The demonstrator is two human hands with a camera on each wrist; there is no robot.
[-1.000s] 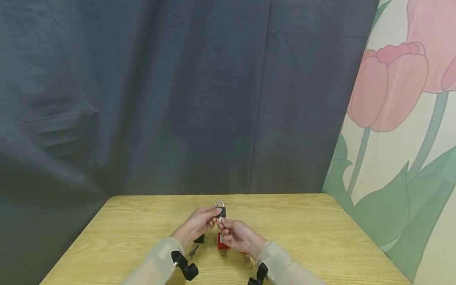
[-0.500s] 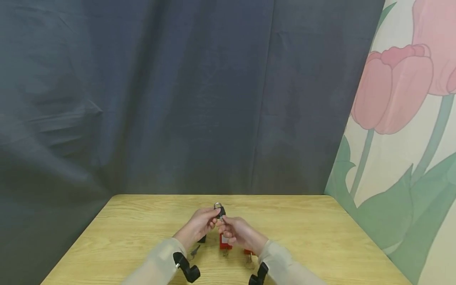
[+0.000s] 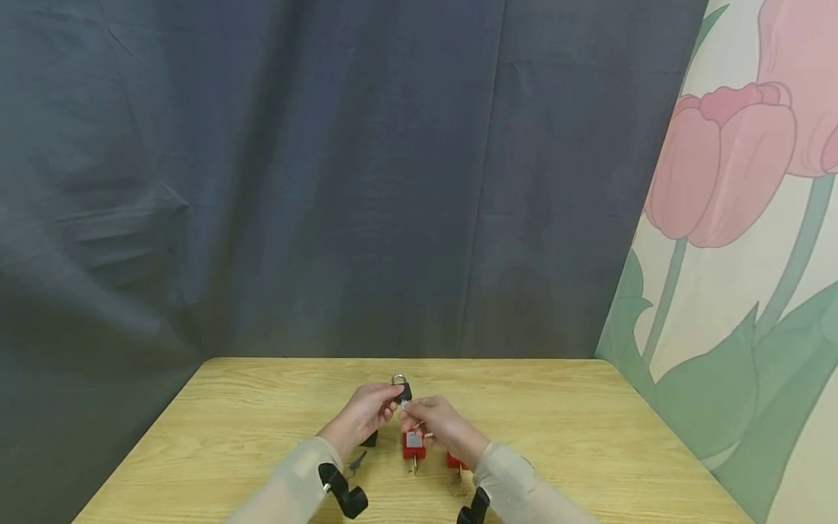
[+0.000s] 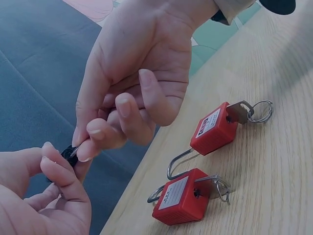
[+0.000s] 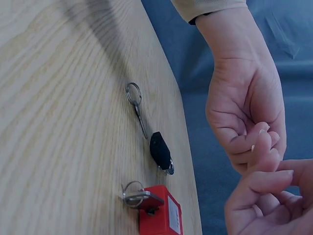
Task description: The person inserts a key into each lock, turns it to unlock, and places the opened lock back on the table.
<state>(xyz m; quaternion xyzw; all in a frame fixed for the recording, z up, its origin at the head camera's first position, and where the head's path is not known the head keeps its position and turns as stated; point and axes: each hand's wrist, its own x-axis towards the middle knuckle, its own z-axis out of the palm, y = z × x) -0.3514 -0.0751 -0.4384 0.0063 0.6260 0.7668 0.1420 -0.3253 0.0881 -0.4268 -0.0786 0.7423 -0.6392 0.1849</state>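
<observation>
My left hand (image 3: 368,409) holds a small black padlock (image 3: 406,394) by its body, its silver shackle upward, over the middle of the table. Just below the lock, my right hand (image 3: 437,422) pinches a key between thumb and fingertips, right at the lock's lower end. Up close in the left wrist view, a sliver of the key (image 4: 74,152) shows at the right fingertips, and fingers cover most of the padlock. In the right wrist view the hands hide the lock.
Two red padlocks (image 4: 182,198) with keys in them lie on the wooden table (image 3: 275,393) beneath my hands. Left of them lie another black padlock (image 5: 160,151) and a loose key (image 5: 140,119) on a ring. A dark curtain (image 3: 366,218) hangs behind the table.
The black padlock has tilted slightly. My right hand's fingers have turned and lifted a little, uncovering more of the red padlock below. My left hand keeps its grip.
</observation>
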